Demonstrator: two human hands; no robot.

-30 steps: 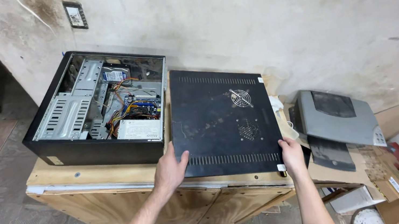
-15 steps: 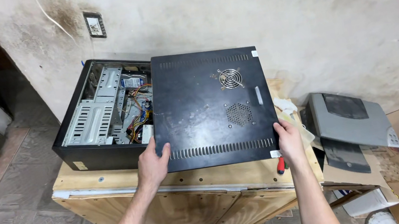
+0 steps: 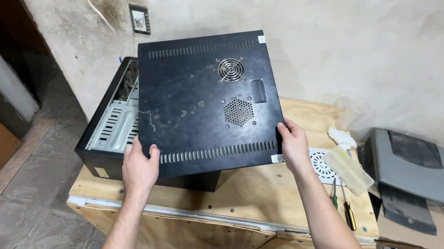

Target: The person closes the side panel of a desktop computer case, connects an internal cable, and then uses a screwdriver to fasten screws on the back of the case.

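Forearms rose from the bottom edge, the left hand and right hand each clamped on a lower corner of the black side panel. That panel filled mid-frame, tilted up, scuffed, with slotted vents, a round fan grille and a hexagonal mesh patch. Behind it at centre left sat the open computer case on a wooden crate.

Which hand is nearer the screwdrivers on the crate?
Right. The right hand grips the black side panel just above the screwdrivers; the left hand holds the panel's far corner.
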